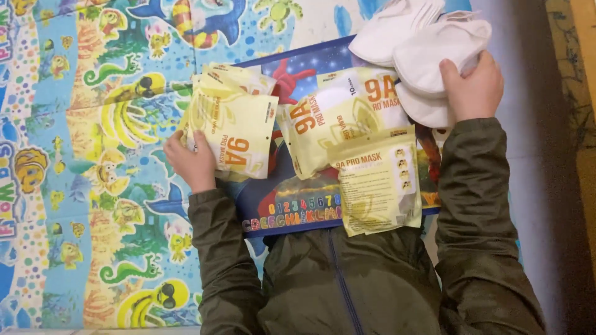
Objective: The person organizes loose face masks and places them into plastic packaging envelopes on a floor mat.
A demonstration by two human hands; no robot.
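We see our left hand (pixel 191 162) gripping the lower left corner of a pale yellow flat plastic mask pouch (pixel 239 139), fingers curled round its edge; that pouch tops a small stack of the same pouches on the left part of a dark blue printed board (pixel 292 214) with coloured letters along its near edge. Our right hand (pixel 473 87) is closed on a white cup-shaped fabric mask (pixel 441 53), part of a loose white mask pile (pixel 403 28) at the board's far right corner, hanging over onto the colourful cartoon sea-animal play mat (pixel 93 155). Between the hands lie two more yellow pouches: a large tilted one (pixel 338 115) and a smaller one (pixel 379 186) showing its back, overlapping it, near our dark green jacket (pixel 347 285). Progress, our guess: several masks sit loose and unpacked, several pouches look flat, so the work seems mid-way; whether pouches are filled or empty we cannot tell
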